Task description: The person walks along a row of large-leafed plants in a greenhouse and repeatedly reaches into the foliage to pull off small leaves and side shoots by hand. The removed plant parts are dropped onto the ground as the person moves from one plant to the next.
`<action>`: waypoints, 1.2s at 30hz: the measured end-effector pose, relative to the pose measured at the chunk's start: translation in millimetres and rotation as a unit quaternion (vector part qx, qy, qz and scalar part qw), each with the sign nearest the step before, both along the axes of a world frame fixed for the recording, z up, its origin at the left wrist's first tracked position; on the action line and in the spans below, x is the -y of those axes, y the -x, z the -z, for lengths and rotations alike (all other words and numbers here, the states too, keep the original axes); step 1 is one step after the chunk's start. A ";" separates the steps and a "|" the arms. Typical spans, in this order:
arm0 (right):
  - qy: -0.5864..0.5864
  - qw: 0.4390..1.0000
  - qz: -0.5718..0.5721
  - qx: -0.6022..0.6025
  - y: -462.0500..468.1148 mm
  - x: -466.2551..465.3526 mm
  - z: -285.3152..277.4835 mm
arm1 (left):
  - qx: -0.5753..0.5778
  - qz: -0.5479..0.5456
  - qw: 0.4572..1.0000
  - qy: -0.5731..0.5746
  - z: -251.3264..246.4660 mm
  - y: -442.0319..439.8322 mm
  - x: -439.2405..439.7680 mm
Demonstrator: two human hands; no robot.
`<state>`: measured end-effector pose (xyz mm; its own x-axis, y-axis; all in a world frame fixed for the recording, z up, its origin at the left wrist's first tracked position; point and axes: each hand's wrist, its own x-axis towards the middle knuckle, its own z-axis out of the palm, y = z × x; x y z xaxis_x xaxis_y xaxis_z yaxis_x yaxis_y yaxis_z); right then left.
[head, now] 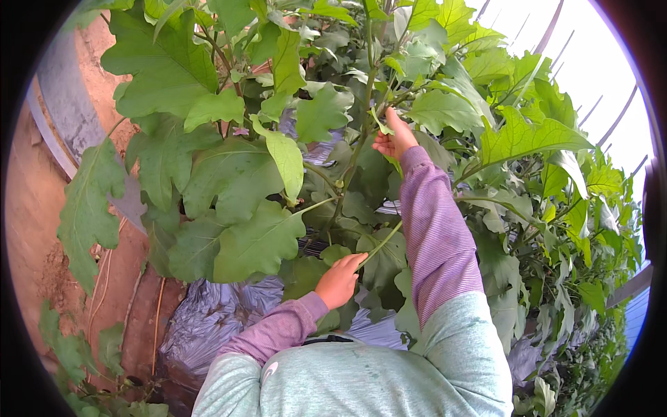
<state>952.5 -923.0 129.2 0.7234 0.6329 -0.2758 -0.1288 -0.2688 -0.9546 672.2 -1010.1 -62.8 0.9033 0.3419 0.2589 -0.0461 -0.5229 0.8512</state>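
An eggplant plant with broad lobed leaves stands before me, its main stem (359, 148) rising through the middle of the view. My right hand (397, 136) reaches up to the stem, with a small young shoot (382, 124) between its thumb and curled fingers; foliage partly hides the thumb tip. Lower down, my left hand (341, 280) has its fingers on a long green leaf stalk (383, 245) that slants up to the right. Beside the left hand hangs a large eggplant leaf (260, 242). A purple flower (241, 131) shows among the leaves at upper left.
Silvery plastic mulch film (224, 307) covers the soil under the plants. Bare reddish soil (39, 208) and a thin orange line (158, 318) lie at left. Dense eggplant foliage (547, 224) fills the right side, below a bright cover with dark ribs (620, 114).
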 end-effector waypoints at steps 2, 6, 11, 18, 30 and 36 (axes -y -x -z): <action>0.103 0.986 -0.089 -0.094 -11.6 -2.7 -0.7 | 0.001 -0.008 1.000 0.011 1.3 1.7 -3.9; -0.001 0.964 -0.175 -0.202 -19.3 -1.9 13.6 | -0.018 -0.024 0.999 0.043 2.7 0.7 -11.7; -0.165 0.941 -0.217 -0.199 -19.6 8.6 33.5 | -0.018 -0.024 0.999 0.033 -1.6 -6.4 -19.4; -0.253 0.945 -0.165 0.125 30.9 15.0 62.5 | -0.034 -0.012 0.999 0.034 1.2 -15.2 -19.3; 0.125 0.516 -0.224 0.817 30.9 148.6 57.9 | 0.142 -0.071 0.983 0.088 -117.4 -76.8 -69.5; 0.183 0.713 -0.394 0.551 75.1 308.8 -4.7 | 0.240 -0.171 0.934 0.203 -238.2 -162.1 -167.3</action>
